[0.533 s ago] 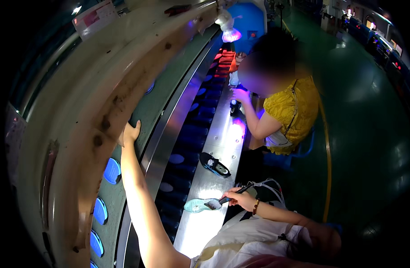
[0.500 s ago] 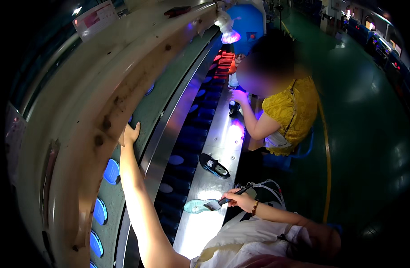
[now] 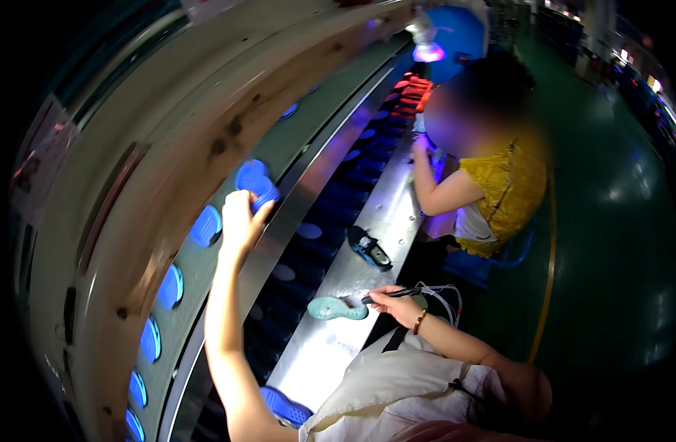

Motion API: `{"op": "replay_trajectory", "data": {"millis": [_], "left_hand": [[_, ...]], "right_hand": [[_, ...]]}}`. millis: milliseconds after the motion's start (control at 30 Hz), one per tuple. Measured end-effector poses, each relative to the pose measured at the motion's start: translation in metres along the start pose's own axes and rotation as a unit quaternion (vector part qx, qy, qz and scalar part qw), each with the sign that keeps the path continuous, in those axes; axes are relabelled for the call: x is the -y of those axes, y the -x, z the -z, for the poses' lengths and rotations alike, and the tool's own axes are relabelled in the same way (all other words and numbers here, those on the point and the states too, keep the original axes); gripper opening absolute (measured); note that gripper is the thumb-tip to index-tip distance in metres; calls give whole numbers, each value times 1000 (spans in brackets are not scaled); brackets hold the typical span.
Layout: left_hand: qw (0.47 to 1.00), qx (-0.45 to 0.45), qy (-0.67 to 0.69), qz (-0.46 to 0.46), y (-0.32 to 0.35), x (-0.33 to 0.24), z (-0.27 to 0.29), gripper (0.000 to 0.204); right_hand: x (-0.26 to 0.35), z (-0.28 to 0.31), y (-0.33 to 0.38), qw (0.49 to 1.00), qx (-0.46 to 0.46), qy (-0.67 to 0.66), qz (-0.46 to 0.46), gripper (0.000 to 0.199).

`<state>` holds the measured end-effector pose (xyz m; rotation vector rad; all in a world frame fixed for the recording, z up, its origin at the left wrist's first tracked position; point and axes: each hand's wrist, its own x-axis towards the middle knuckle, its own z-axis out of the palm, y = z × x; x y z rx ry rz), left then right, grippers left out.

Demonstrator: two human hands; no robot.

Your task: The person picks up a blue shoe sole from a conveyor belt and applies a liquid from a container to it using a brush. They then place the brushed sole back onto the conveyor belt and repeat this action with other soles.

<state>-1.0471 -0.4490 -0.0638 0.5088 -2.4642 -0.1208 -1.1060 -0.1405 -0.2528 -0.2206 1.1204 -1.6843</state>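
Observation:
My left hand (image 3: 239, 225) reaches over the green conveyor belt with its fingers closed on a blue shoe sole (image 3: 258, 186), which is blurred by motion. My right hand (image 3: 397, 306) grips the dark handle of a brush (image 3: 403, 292); the brush head is at the right end of a pale teal shoe sole (image 3: 330, 309) lying on the metal bench. Farther along that bench rests a black shoe (image 3: 369, 249) with its opening showing. Another blue sole (image 3: 285, 405) lies at the bench's near end, beside my left upper arm.
Several blue soles (image 3: 151, 339) line the green belt (image 3: 198, 291) beneath a long beige machine hood (image 3: 183, 158). A dark roller track (image 3: 297, 276) runs between belt and bench (image 3: 330, 361). A co-worker in yellow (image 3: 504, 191) sits farther along. Pale cables (image 3: 450, 298) hang past my right hand.
My left hand has come out from the hood's edge and now holds a blue sole. The view has shifted, and a blue sole shows at the bench's near end. My right hand keeps the brush.

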Motion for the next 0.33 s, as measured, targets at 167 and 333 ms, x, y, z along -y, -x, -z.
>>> {"op": "replay_trajectory", "data": {"millis": [167, 333], "left_hand": [[719, -479, 466, 191, 106, -35, -16, 18], [541, -278, 699, 376, 172, -56, -11, 44]], "right_hand": [[7, -15, -6, 1000, 4, -11, 5, 19], [10, -29, -17, 999, 8, 38, -5, 22]]}}
